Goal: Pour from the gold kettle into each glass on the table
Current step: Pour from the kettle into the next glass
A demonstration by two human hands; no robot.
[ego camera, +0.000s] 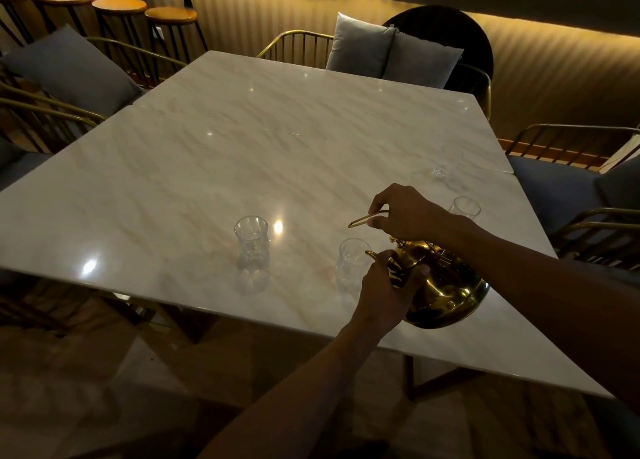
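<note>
I see the gold kettle (446, 292) tipped toward the left over the near right part of the marble table (242, 140), its round body lifted and angled so the spout end points at the closest glass (353, 263). My right hand (408, 212) is curled around the kettle's thin gold handle (363, 220), fingers and thumb pinching the bar, which sticks out to the left of the knuckles. My left hand (384, 292) comes in from below and cups the front of the kettle near the spout, fingers wrapped against the shiny metal, thumb on top. The spout itself is mostly hidden behind that hand, so I cannot tell whether liquid is running. The closest glass stands just beside the left hand, touching or nearly touching the kettle's spout side. A second cut glass (251, 238) stands apart to the left, upright, near a bright light reflection on the tabletop. A third glass (465, 208) shows just behind my right wrist, partly covered by it. A fourth, small and faint, (439, 171) sits farther back toward the right edge. Around the table I see gold wire chairs (298, 48) with grey cushions (360, 41), and a row of round wooden stools (119, 5) in the far left corner.
</note>
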